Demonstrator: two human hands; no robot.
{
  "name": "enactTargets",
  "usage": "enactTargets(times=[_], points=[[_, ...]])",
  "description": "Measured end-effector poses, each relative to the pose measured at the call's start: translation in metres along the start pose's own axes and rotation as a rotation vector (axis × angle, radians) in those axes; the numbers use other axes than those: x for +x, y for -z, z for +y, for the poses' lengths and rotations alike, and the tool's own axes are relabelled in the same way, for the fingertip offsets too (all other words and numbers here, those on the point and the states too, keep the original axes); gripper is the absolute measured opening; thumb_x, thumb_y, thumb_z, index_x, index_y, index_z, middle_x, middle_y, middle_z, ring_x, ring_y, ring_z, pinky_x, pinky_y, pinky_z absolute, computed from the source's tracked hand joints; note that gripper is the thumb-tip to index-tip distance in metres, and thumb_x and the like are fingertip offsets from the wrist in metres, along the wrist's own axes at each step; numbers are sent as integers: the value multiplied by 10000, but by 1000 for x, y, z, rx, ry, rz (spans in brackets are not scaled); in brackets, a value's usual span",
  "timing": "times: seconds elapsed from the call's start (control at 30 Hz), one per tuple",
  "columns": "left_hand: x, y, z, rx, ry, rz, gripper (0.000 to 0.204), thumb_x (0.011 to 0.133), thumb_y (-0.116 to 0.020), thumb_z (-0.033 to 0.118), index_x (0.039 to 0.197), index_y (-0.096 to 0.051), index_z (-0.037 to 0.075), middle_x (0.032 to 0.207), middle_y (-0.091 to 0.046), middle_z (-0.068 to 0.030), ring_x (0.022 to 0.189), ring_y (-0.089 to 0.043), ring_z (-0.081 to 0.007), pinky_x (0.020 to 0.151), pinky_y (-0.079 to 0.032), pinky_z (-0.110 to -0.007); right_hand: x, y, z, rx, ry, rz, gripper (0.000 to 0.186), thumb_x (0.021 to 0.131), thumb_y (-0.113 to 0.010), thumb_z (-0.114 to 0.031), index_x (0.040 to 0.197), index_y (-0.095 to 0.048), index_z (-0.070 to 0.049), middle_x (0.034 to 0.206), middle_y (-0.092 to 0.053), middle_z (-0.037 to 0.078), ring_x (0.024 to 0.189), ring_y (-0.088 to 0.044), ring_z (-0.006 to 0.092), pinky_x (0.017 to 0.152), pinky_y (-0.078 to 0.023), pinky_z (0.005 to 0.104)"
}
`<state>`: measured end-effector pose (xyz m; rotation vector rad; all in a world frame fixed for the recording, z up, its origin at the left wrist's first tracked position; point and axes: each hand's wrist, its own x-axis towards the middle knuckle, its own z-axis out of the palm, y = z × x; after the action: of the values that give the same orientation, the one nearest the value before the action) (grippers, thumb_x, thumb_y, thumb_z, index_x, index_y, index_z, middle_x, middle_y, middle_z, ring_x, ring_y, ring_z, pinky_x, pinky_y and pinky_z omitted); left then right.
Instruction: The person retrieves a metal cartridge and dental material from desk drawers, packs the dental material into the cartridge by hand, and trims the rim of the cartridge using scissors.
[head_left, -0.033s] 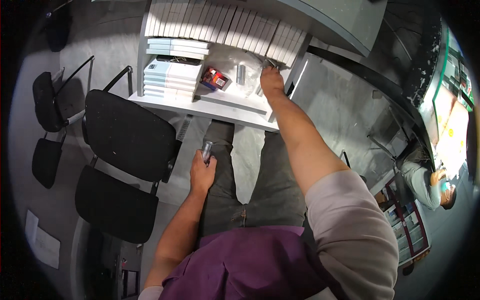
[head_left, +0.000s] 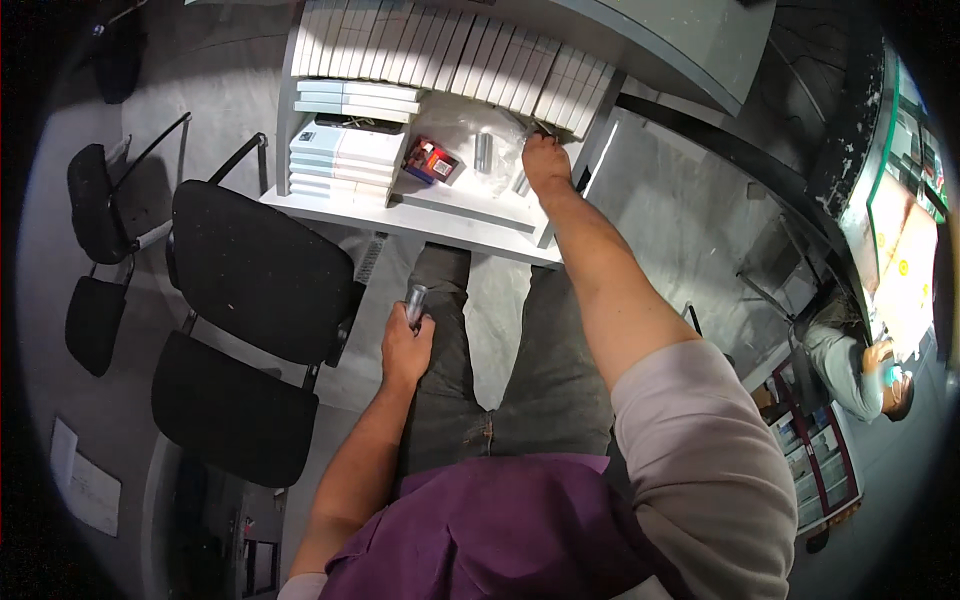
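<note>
My left hand (head_left: 405,348) hangs by my thigh, closed around a small clear tube (head_left: 415,298) that sticks up out of the fist. My right hand (head_left: 546,160) reaches out to the white shelf (head_left: 420,222). Its fingers pinch a thin metal piece (head_left: 522,122) at the foot of a row of upright white boxes (head_left: 450,50). On the shelf under the hand lie a clear plastic bag (head_left: 470,120) and a short grey cylinder (head_left: 484,152). A small red box (head_left: 432,160) lies to their left.
A stack of flat white boxes (head_left: 340,160) fills the shelf's left part. A black chair (head_left: 262,280) stands close on my left, with more black seats (head_left: 95,200) behind it. A grey counter (head_left: 690,40) runs above the shelf. Another person (head_left: 850,365) sits far right.
</note>
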<state>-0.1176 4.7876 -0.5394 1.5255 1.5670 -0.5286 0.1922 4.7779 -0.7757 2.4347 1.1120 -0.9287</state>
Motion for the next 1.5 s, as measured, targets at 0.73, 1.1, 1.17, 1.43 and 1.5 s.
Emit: enactTargets(times=[0.73,1.1,1.17,1.43,1.5], points=[[12,7,10,106,-139,-10,261,842,-614,234,895,-493,8,810,-574,-183,757,-572,-367,694,-431,-468,0,-11,19,-184,450,-109,301,892,-460,-116,1047,-691,-2,1128,-650,174,1058,-608,295,936,-469,381],[17,12,36,203,-481,97,267,840,-599,220,905,-491,-15,829,-578,-250,819,-561,-449,721,-429,-507,-107,56,33,509,434,-54,295,928,-445,-192,1099,-660,-86,1011,-644,180,988,-628,342,880,-485,437],[10,20,59,264,-529,39,272,839,-598,220,908,-491,-20,859,-580,-265,844,-557,-456,744,-437,-502,-162,72,37,790,476,11,269,866,-508,-86,1082,-665,-120,990,-618,152,994,-611,317,883,-480,437],[-72,23,221,86,-842,-151,260,856,-621,226,943,-511,7,808,-573,-204,727,-562,-370,659,-439,-435,-341,191,117,1918,-63,119,237,956,-510,-116,1112,-624,20,1049,-626,141,986,-641,227,869,-522,302],[-98,22,266,55,-971,-216,257,863,-619,235,928,-507,13,765,-552,-174,690,-544,-323,640,-434,-415,-371,220,144,2276,-69,135,252,960,-543,-116,1124,-605,66,1066,-625,109,949,-643,166,866,-531,286]])
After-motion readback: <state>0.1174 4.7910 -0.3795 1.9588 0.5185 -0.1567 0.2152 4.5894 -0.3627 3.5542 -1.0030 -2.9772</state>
